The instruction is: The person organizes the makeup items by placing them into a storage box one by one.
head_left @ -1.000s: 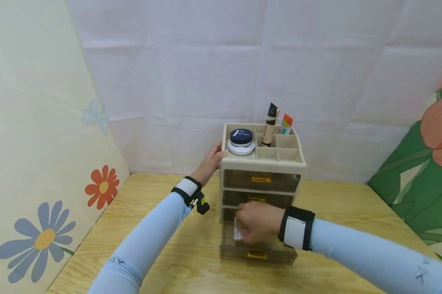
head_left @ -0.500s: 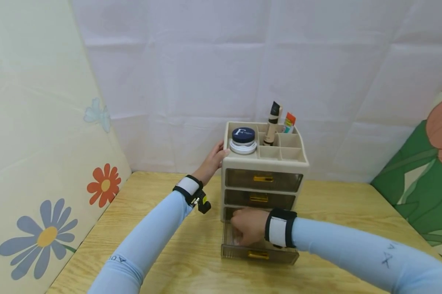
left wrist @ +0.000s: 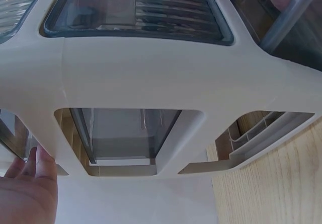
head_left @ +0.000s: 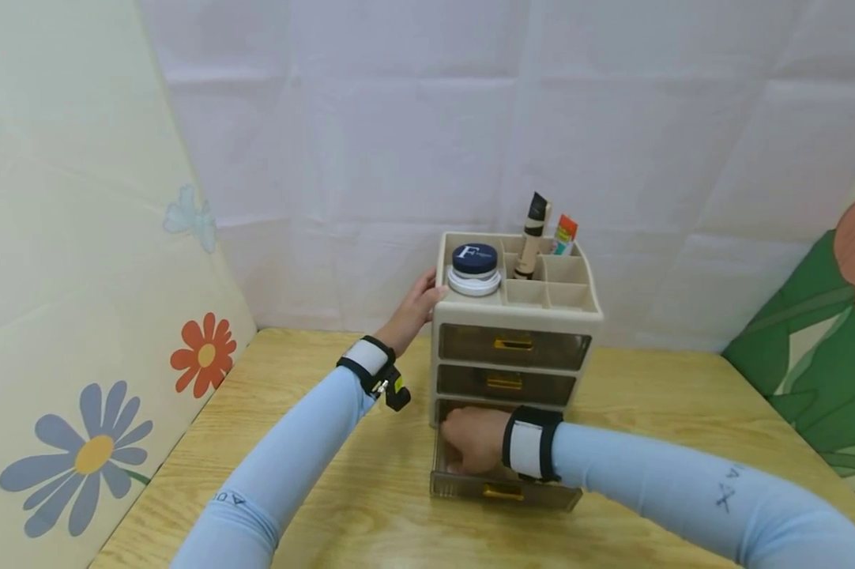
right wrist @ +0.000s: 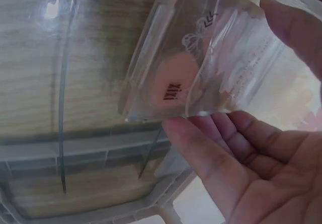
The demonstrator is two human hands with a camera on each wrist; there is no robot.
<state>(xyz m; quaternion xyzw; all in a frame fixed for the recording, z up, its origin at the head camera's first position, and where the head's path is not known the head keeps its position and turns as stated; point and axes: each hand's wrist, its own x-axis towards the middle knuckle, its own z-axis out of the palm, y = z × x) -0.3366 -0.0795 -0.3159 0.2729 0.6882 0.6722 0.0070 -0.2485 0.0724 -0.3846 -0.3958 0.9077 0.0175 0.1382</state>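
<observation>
A beige cosmetics organizer (head_left: 516, 318) with dark see-through drawers stands on the table. My left hand (head_left: 413, 308) rests against its upper left side, thumb at the rim; the left wrist view shows those fingertips (left wrist: 45, 158) touching the side wall. The bottom drawer (head_left: 506, 494) is pulled out, and my right hand (head_left: 476, 438) reaches into it. In the right wrist view my right hand (right wrist: 241, 153) holds a flat clear plastic case (right wrist: 201, 68) between thumb and fingers. Inside it shows a pink oval makeup puff (right wrist: 173, 80) printed "xixi". From the head view the case is hidden behind the hand.
On the organizer's top sit a dark-lidded powder jar (head_left: 474, 259) on a white round compact (head_left: 474, 283), a black-and-beige tube (head_left: 532, 237) and an orange-capped tube (head_left: 564, 235). Two upper drawers (head_left: 514, 348) are closed. A white cloth (head_left: 371, 158) hangs behind the wooden table (head_left: 328, 442).
My right hand has moved left and into the bottom drawer with the clear case, which has gone out of sight in the head view. The left hand stays at the organizer's side.
</observation>
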